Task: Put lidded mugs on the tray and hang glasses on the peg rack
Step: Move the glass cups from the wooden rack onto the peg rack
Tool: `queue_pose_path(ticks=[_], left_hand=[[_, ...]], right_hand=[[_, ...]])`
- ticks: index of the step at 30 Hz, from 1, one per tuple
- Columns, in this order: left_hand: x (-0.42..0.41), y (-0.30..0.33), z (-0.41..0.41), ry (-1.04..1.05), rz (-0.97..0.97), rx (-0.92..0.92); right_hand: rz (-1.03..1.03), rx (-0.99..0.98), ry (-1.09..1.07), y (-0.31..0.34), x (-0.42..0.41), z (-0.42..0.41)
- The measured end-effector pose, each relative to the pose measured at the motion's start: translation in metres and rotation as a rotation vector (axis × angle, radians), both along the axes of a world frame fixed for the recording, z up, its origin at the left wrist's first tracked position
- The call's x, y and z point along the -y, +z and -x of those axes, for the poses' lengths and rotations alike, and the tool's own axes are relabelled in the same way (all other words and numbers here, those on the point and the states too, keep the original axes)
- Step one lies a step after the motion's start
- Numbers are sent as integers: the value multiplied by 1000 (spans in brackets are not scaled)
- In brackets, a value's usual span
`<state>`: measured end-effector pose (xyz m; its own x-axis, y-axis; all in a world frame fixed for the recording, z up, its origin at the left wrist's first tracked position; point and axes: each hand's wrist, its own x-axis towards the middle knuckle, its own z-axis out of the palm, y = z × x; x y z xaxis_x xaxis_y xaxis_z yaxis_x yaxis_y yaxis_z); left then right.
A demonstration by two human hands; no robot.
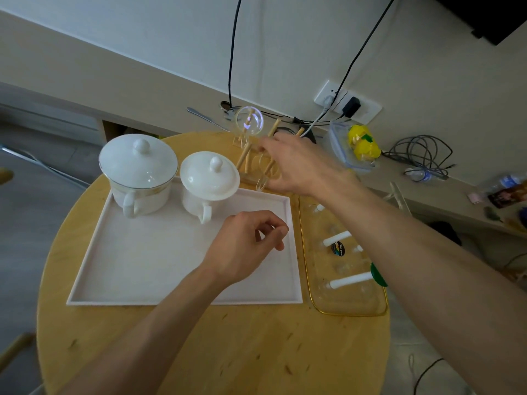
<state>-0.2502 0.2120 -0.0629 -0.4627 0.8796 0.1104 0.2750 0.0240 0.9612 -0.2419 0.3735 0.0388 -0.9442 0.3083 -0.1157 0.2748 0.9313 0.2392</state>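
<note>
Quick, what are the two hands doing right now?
Left hand: fingers loosely curled, holding nothing, over the tray.
Right hand: at the peg rack, on a clear glass.

White tray (142, 269) and white mugs (138, 172), one apparently gold-banded; clear glass (249, 121); tan wooden rack (248, 155); yellowish wood table (228, 352).

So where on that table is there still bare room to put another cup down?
The white tray is bare across its near half, in front of the two lidded mugs at its far edge, under the left hand. The wooden table is bare nearest the person. It is crowded at the far edge, where the right hand reaches the peg rack.
</note>
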Motion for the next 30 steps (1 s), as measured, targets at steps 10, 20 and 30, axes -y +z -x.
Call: queue_pose_path(ticks=[10,20,30], left_hand=[[-3,2,-4,-9,0,-7],[-5,4,-11,-13,-7,-38],[-7,3,-20,-27,-2,-22]], right_hand=[[116,-184,-144,59,7,-14],[111,-137,-353,99,3,-79],[45,73,-454,117,4,-123]])
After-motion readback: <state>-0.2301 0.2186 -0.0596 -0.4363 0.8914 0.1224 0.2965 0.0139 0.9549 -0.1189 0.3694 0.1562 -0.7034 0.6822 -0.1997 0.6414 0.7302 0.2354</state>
